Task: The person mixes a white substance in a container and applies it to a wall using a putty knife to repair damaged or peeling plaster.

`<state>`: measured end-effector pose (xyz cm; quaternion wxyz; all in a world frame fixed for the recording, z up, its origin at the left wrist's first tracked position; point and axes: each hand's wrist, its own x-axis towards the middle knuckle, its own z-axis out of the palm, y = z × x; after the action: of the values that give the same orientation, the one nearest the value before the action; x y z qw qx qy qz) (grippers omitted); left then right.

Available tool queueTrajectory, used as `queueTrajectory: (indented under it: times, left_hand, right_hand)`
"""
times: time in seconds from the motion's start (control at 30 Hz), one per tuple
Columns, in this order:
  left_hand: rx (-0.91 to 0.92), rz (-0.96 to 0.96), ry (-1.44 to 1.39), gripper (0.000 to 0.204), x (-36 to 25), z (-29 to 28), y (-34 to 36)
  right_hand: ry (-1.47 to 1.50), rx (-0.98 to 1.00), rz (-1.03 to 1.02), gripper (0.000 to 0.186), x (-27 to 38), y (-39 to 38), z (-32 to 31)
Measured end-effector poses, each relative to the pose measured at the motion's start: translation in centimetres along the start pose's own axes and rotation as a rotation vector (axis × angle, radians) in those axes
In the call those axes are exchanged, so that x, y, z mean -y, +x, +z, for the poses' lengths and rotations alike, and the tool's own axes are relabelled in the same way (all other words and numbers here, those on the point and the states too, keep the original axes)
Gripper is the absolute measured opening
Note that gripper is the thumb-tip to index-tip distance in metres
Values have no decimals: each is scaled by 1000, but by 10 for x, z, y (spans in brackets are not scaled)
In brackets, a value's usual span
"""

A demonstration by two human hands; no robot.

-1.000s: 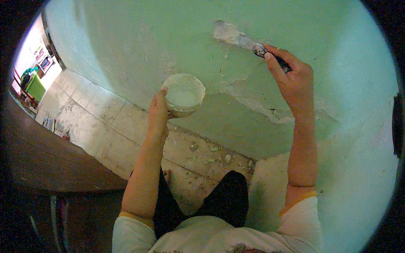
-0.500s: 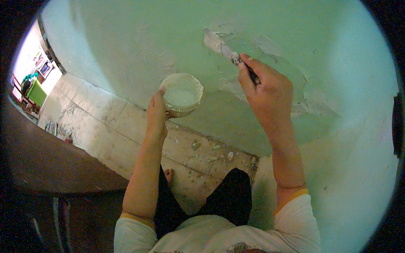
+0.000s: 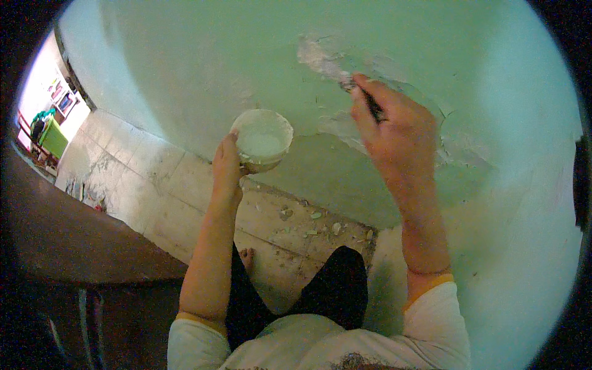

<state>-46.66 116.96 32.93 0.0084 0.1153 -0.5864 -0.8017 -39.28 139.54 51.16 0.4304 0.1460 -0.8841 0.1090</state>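
My left hand (image 3: 227,159) is closed on the side of a round tub (image 3: 262,137) of pale white paste, held up in front of the green wall (image 3: 216,55). My right hand (image 3: 398,129) grips the dark handle of a putty knife (image 3: 375,105), raised to the right of the tub. The knife's blade is at a rough smear of white filler (image 3: 314,52) on the wall and is hard to tell apart from it. More flaking white patches (image 3: 468,151) lie around and below my right hand.
A tiled floor (image 3: 142,172) with chips of debris (image 3: 314,225) runs along the wall's foot. A dark wooden furniture edge (image 3: 92,246) curves at lower left. Through a doorway at far left are a green bin (image 3: 57,137) and shelves (image 3: 66,98). My legs and a bare foot are below.
My right hand with the knife moved left and down from a second ago, then slightly right. The white smear at the blade has spread. The tub shifted slightly left.
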Motion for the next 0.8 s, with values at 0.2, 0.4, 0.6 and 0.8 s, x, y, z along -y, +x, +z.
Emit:
queueTrajectory:
  times: [0.2, 0.4, 0.6, 0.8]
  left_hand:
    - [-38, -12, -44, 59, 1, -4, 6]
    - [-25, -18, -69, 61, -1, -3, 2]
    - [-33, -41, -31, 59, -1, 3, 3]
    - [-6, -33, -36, 59, -1, -2, 1]
  right_hand:
    - [-55, -1, 162, 22, -16, -12, -7]
    - [-58, -20, 463, 22, -25, -45, -59]
    - [-20, 3, 133, 22, -9, -59, -19]
    - [-51, 82, 156, 20, -3, -40, 17]
